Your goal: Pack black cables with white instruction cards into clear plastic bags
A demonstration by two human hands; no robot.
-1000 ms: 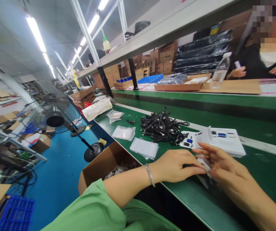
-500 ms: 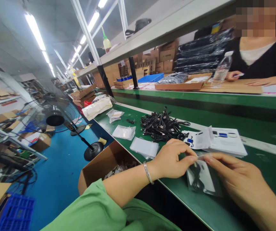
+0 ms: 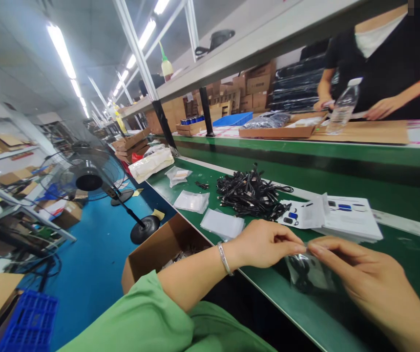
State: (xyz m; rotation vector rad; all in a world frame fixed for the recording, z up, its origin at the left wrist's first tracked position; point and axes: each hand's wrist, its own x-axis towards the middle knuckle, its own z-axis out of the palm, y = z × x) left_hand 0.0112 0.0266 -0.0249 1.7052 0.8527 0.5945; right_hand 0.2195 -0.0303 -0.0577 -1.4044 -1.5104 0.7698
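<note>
My left hand [image 3: 264,243] and my right hand [image 3: 364,278] both pinch the top edge of a small clear plastic bag [image 3: 309,275] just above the green belt. A coiled black cable and a white card show inside the bag. A silver bangle sits on my left wrist. Beyond my hands lie a tangled pile of black cables [image 3: 250,194], a stack of printed leaflets [image 3: 338,217] and a stack of empty clear bags [image 3: 222,224].
An open cardboard box [image 3: 158,249] stands below the belt edge at my left. More bags [image 3: 192,200] lie farther along the green belt [image 3: 408,264]. A floor fan [image 3: 89,178] stands in the blue aisle. Across the raised counter a person in black works beside a water bottle [image 3: 344,107].
The bag was flat under my hands; now both hands hold it up by its top edge, fingertips meeting. The person opposite has stood up and shifted left.
</note>
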